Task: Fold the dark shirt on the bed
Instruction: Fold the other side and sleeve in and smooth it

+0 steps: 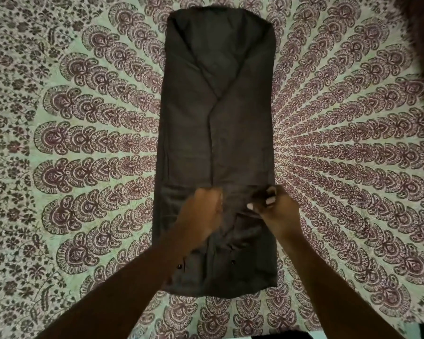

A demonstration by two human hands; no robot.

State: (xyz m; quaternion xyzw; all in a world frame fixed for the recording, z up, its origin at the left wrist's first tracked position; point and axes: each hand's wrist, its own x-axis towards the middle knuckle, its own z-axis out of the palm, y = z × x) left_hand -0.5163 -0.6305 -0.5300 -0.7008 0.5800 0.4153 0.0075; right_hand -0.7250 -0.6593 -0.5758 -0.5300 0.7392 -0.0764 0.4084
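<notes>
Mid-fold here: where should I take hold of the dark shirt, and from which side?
Probably the short near edge, one grip at each corner, coming from the near side. The dark shirt lies flat as a long narrow strip running away, so that edge lifts over evenly.

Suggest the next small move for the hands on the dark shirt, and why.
Probably carry the gripped edge on toward the far end and lay it flat. The dark grey fabric shirt already lies as a long narrow strip on the patterned green-and-maroon bedspread. The left hand and right hand both grip a crosswise edge in its near third, so the crosswise fold looks barely begun.
</notes>
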